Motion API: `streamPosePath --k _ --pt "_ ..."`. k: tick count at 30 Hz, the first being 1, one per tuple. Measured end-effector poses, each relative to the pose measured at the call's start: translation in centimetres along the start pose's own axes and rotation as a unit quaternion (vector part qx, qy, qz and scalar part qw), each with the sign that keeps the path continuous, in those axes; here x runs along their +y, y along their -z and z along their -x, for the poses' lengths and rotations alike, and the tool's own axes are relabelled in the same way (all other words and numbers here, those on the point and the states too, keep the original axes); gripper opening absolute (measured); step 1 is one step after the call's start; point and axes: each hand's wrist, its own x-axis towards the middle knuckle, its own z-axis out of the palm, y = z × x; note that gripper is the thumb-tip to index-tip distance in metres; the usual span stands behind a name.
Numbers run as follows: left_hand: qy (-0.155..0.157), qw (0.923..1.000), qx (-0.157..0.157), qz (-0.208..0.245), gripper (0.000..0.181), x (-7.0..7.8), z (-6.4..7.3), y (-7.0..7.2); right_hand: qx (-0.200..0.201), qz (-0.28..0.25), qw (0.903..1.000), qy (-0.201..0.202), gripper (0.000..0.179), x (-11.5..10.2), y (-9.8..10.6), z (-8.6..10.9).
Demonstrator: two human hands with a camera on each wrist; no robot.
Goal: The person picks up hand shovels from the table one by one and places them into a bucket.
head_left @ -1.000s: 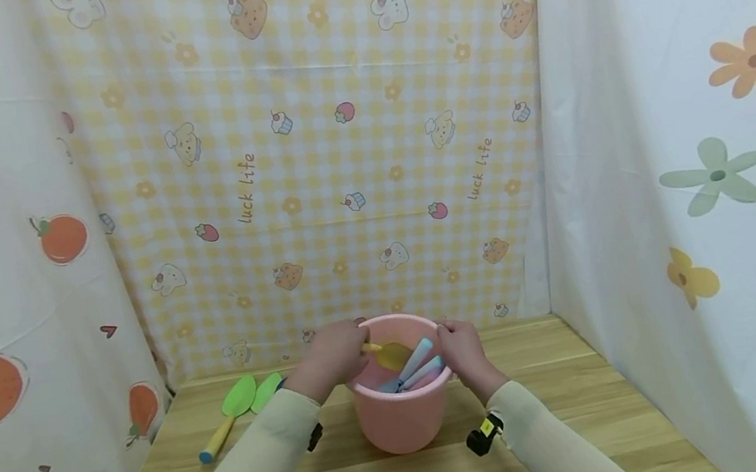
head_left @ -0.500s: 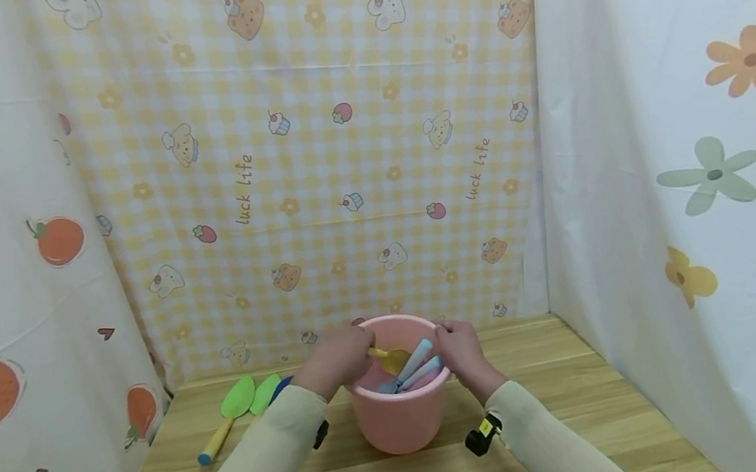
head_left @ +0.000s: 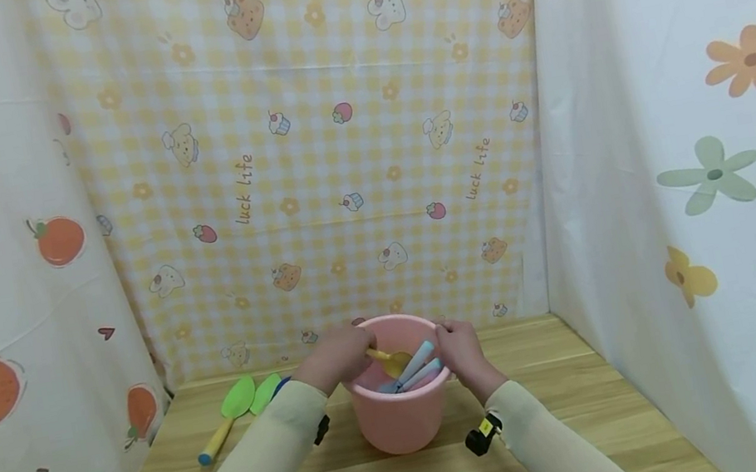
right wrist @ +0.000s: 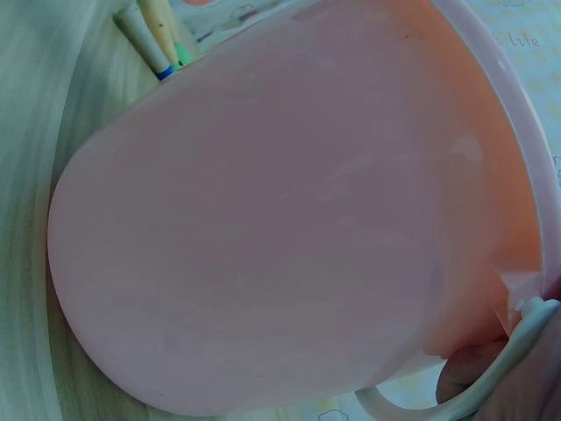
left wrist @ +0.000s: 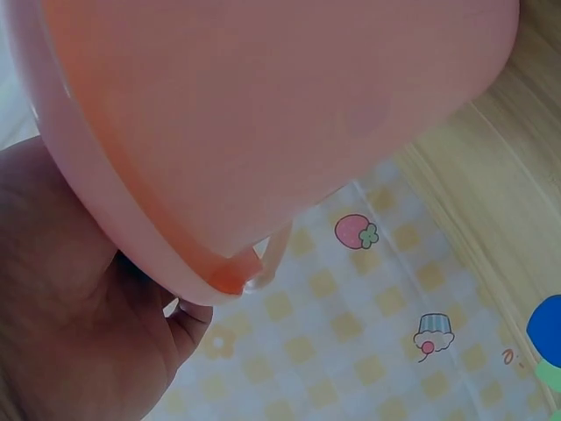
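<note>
A pink bucket (head_left: 403, 421) stands on the wooden table. My left hand (head_left: 342, 356) reaches over its left rim and pinches the handle of a small yellow spade (head_left: 397, 364) whose blade is inside. Most of those fingers are hidden, though the left wrist view shows the palm side by the rim (left wrist: 96, 197). My right hand (head_left: 463, 349) grips the right rim, and its fingers show beside the pale bucket handle (right wrist: 504, 368) in the right wrist view. Inside the bucket, tools with light blue handles (head_left: 415, 361) lean toward the right wall.
To the left lie a green-bladed spade (head_left: 238, 396) with a yellow handle, another green blade (head_left: 265, 393) and a blue piece (head_left: 283, 385) partly behind my left arm. A checked curtain (head_left: 333, 151) hangs behind the table (head_left: 545, 409), with white printed curtains at both sides.
My left hand has shifted slightly right and down, and the yellow spade sits a little lower in the bucket. The right hand keeps its place on the rim.
</note>
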Motion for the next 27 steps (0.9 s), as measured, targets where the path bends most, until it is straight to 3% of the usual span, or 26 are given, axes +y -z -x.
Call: streamPosePath --k 11,18,27 --pt "-0.011 0.9999 0.012 -0.004 0.013 0.00 0.02 -0.15 -0.005 0.005 1.0000 -0.006 0.036 -0.17 0.01 0.07" --pt "-0.020 0.9990 0.027 -0.030 0.013 0.02 -0.19 -0.33 -0.005 0.002 0.9999 -0.008 0.036 -0.22 0.00 -0.05" --pt "-0.023 0.9992 0.020 -0.027 0.012 0.08 -0.42 -0.40 -0.009 0.003 0.9999 -0.011 0.037 0.01 0.02 -0.04"
